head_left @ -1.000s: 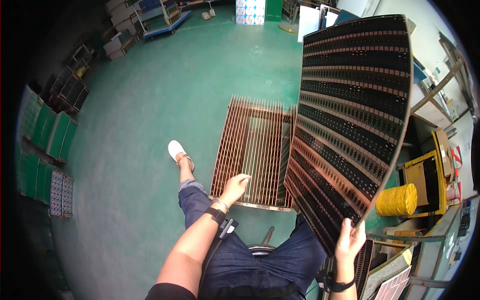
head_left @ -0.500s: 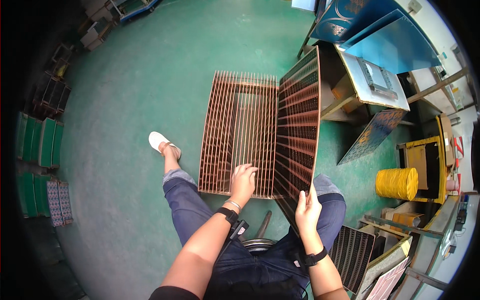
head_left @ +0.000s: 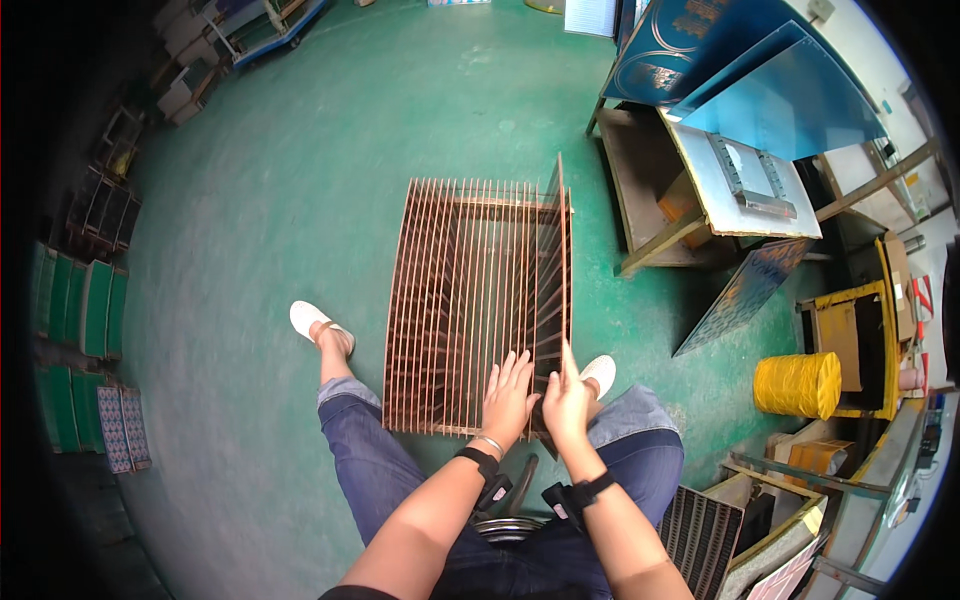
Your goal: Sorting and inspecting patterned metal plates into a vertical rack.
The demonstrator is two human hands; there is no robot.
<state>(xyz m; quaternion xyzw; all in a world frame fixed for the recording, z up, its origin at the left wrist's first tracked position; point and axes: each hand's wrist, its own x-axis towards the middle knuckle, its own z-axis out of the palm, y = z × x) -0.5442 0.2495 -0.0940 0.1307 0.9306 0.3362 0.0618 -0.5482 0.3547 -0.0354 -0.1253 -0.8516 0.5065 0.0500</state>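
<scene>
Several thin upright panels with copper-brown edges stand side by side in a row [head_left: 470, 310] on the floor between my legs. My left hand [head_left: 508, 400] lies over the top edges near the right end of the row, its fingers stretched out and holding nothing. At the right side, a dark patterned panel [head_left: 553, 290] stands on edge, its far corner rising above the others. My right hand [head_left: 566, 405] grips its near end, thumb on the left face; the other fingers are partly hidden.
A wooden table [head_left: 640, 258] with blue sheets [head_left: 790, 90] stands at the far right. Against it leans a patterned panel [head_left: 745, 295]. A yellow wrapped bucket [head_left: 797, 385] and a wooden bin [head_left: 775, 500] are at right. Green boxes [head_left: 100, 310] line the left edge.
The dark panel has swung from a wide tilt at the right to upright beside the row. My right hand has moved left with it, and my left hand has shifted right along the edges.
</scene>
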